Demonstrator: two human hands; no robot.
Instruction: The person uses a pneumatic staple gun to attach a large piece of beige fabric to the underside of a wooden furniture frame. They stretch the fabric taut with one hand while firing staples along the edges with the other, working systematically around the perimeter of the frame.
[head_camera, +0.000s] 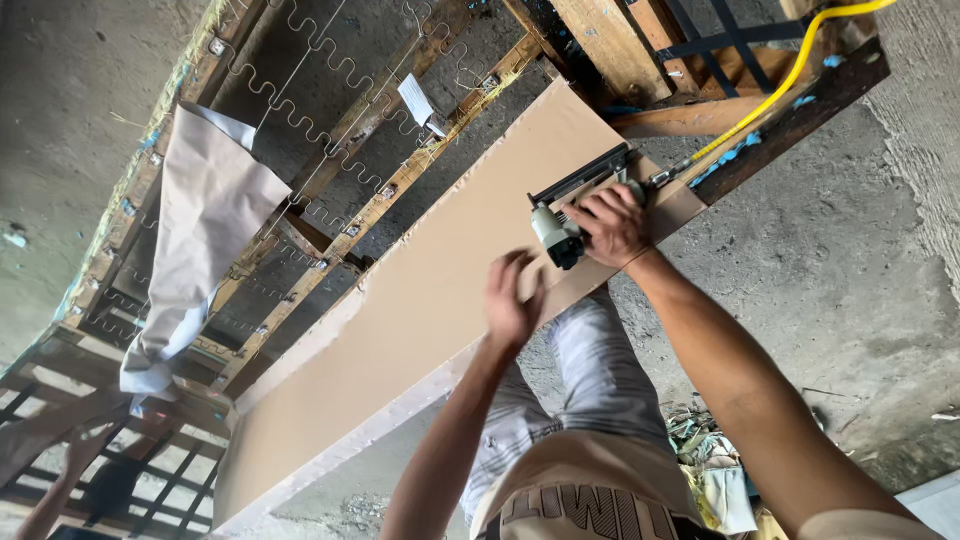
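Observation:
A long brown cardboard sheet (430, 290) lies over the near rail of a wooden sofa frame (400, 190). My right hand (612, 225) grips a pneumatic staple gun (572, 205), whose nose rests on the sheet near its right end. A yellow air hose (780, 85) runs from the gun up to the right. My left hand (512, 300) lies on the sheet just left of the gun, fingers slightly bent, holding nothing.
Zigzag metal springs (330, 60) span the open frame. A grey fabric piece (205, 220) hangs over the frame's far left side. Scraps of cloth and paper (705, 455) lie on the concrete floor (850, 260) by my legs. More wooden frames (690, 50) stand at the top.

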